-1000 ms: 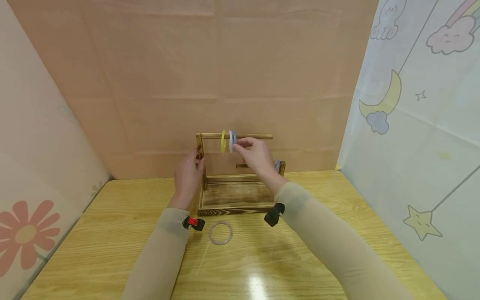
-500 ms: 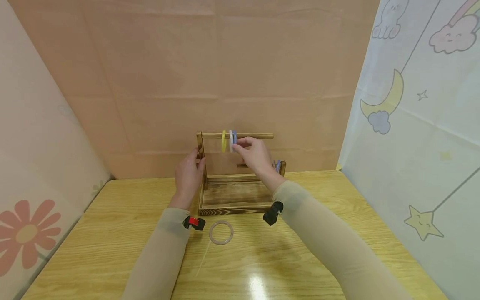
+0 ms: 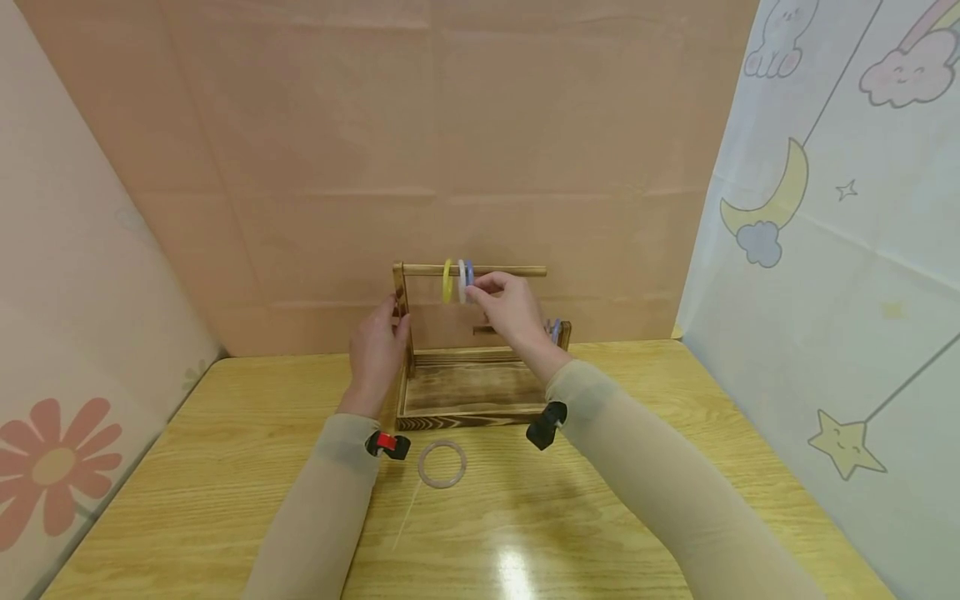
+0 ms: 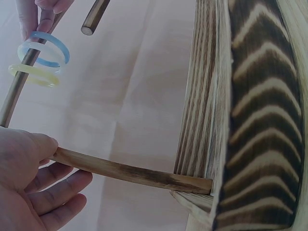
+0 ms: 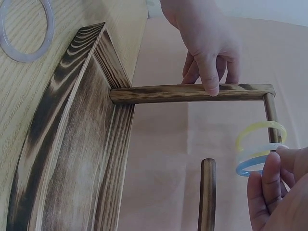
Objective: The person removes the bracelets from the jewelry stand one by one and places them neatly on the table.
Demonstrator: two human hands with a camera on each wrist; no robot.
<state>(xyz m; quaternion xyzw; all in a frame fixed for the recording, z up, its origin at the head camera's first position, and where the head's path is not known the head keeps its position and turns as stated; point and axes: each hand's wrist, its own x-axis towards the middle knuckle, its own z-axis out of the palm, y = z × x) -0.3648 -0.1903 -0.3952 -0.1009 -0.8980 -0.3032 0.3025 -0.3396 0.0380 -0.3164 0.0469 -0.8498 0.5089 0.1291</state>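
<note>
Left hand (image 3: 377,352): thumb and fingers pinch the tall post (image 3: 400,287). If they slip, a push on the rings could make the wooden stand (image 3: 472,422) wobble. Some fingertips hide behind the post.

Loose ring (image 3: 442,486): lies flat on the table (image 3: 615,500), in front of the stand. A low sleeve (image 3: 645,467) could bump it away. The right wrist view cuts off part of it.

Yellow ring (image 3: 447,283): hangs around the top bar (image 3: 528,272), a bit apart from the white ring. A big shove could send it into the tall post.

White ring (image 3: 461,287): around the same bar, just beside the blue ring. Pushing too fast could make them clack. It is so pale that its edge is hard to see.

Blue ring (image 3: 470,275): around the top bar too. A tug the wrong way could pull it off the free right end.

Right hand (image 3: 516,315): thumb and finger come together on the blue ring. I think they miss the white one, but the hand blocks my look.

Lower bar (image 3: 486,331): the right hand hides its middle. If that hand drops, it could knock this bar.

Back rings (image 3: 556,331): near the short post (image 3: 566,336). A knock could shake them. They overlap, so I can't count them.
</note>
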